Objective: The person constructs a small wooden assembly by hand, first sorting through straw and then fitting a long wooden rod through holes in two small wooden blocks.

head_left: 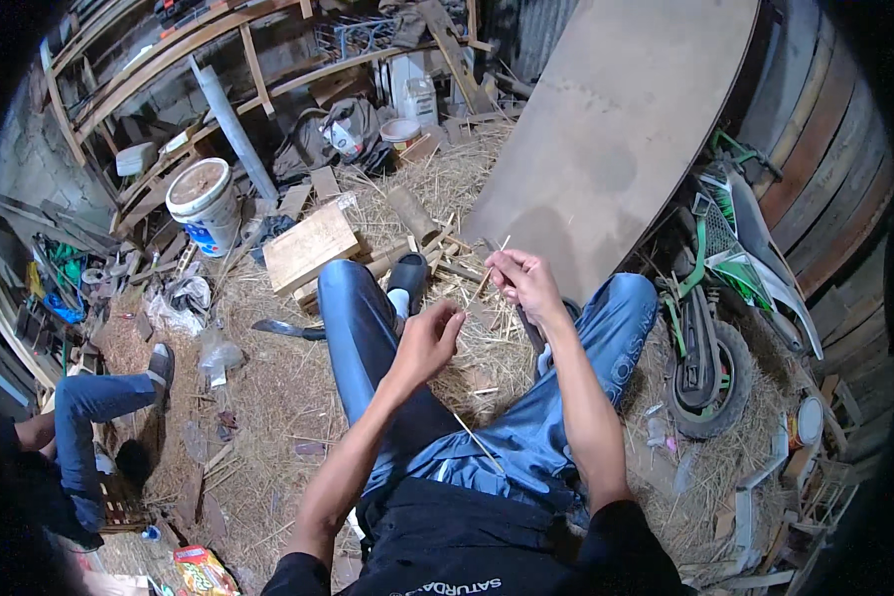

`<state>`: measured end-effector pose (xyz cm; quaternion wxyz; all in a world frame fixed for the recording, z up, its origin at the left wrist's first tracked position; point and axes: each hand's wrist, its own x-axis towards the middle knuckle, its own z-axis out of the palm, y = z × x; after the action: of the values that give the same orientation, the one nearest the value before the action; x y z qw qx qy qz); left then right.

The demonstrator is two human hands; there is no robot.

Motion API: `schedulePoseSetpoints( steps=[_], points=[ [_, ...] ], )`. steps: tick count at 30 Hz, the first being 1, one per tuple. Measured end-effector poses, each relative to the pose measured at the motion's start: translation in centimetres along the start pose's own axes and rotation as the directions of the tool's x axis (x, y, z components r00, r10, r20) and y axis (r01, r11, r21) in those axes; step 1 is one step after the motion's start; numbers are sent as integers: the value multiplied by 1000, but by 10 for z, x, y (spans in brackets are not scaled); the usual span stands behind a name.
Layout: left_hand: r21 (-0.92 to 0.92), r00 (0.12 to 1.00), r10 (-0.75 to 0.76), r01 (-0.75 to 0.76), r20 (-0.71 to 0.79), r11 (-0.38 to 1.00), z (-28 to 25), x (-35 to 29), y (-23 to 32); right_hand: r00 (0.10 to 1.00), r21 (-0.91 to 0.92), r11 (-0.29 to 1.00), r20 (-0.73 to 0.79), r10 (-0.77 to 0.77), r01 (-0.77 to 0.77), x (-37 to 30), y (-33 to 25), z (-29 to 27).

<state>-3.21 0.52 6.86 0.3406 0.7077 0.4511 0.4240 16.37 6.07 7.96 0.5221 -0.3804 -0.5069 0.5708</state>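
My right hand (526, 283) is closed in front of my right knee, with a thin wooden stick (483, 285) pinched in its fingers. A dark, narrow strip shows just below that hand; I cannot tell whether it is held. Lower and to the left, my left hand (429, 343) has its fingers curled together near the thumb; what they hold, if anything, is hidden. Across my lap lies a thin pale sliver (478, 443). A dark curved blade (286, 329) rests on the ground beside my left knee.
Ahead stand a wooden block (311, 244) and a white bucket (204, 204). A large board (606, 129) leans at the back right, beside a small green and white motorbike (725, 298). Straw litters the ground (278, 397). Another person's leg (99, 397) is at the left.
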Motion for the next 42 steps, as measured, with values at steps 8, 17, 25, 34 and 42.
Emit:
schedulePoseSetpoints(
  steps=[8,17,25,34,42],
  points=[
    [8,995,17,-17,-95,1000,11,3,-12,941,-29,989,303,148,-147,-5,11,4],
    [34,998,-51,52,-26,998,-7,-3,-7,964,60,982,212,163,-179,-2,-3,-6],
    [299,955,255,-201,-153,933,-3,-4,-4,987,4,992,100,128,-129,-7,-6,4],
    [180,972,189,-163,-141,970,1,-4,-4,990,125,985,91,109,-120,3,-3,-13],
    [101,998,-6,13,-68,995,-11,-5,-1,984,76,987,126,129,-139,2,-7,-10]
  ],
)
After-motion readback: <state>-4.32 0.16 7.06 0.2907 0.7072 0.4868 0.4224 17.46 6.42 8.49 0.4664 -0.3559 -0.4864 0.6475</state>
